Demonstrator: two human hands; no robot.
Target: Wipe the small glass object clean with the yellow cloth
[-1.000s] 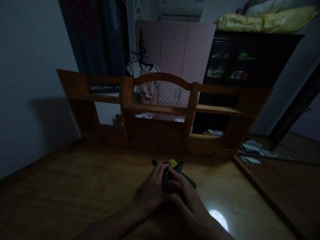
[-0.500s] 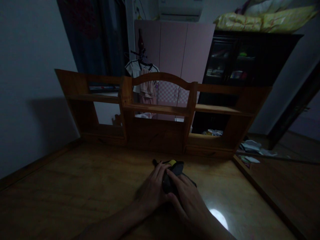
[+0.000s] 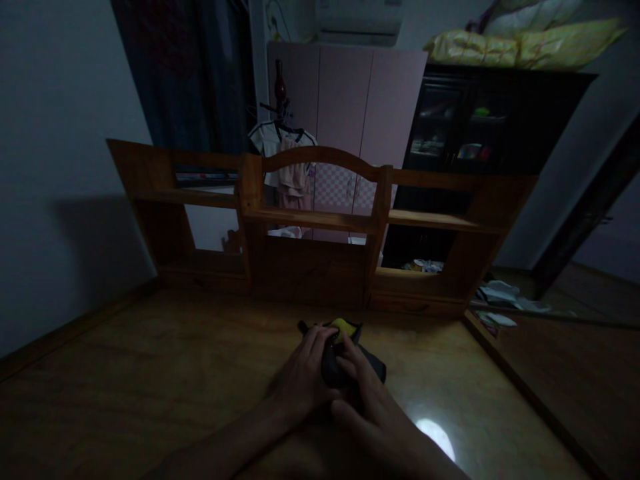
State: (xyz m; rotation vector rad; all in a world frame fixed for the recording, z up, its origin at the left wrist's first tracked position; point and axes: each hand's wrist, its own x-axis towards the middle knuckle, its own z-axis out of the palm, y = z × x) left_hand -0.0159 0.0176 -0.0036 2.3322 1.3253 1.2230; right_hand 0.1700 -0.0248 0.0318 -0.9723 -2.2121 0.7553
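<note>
A small dark pouch-like thing (image 3: 336, 368) with a yellow patch (image 3: 344, 327) at its far end lies on the wooden surface (image 3: 210, 360) between my hands. My left hand (image 3: 307, 370) is closed around its left side, fingers curled over the top. From the right, my right hand (image 3: 370, 397) grips it with bent fingers, the fingertips at the edge of the yellow part. The right thumb stands apart, lower down. A short dark end (image 3: 303, 327) sticks out past my left fingers. Dim light hides whether the yellow is a lining or something inside.
A wooden shelf headboard (image 3: 310, 267) with open compartments spans the far edge. To the left is a white wall (image 3: 60, 200); a raised wooden rim (image 3: 525, 390) runs along the right. Beyond stand a pink wardrobe (image 3: 345, 100), hanging clothes (image 3: 293, 167) and a black cabinet (image 3: 530, 120).
My right fingers have shifted toward the far end of the pouch, and the thumb has moved away from it. More yellow shows now. My left hand has stayed nearly in place.
</note>
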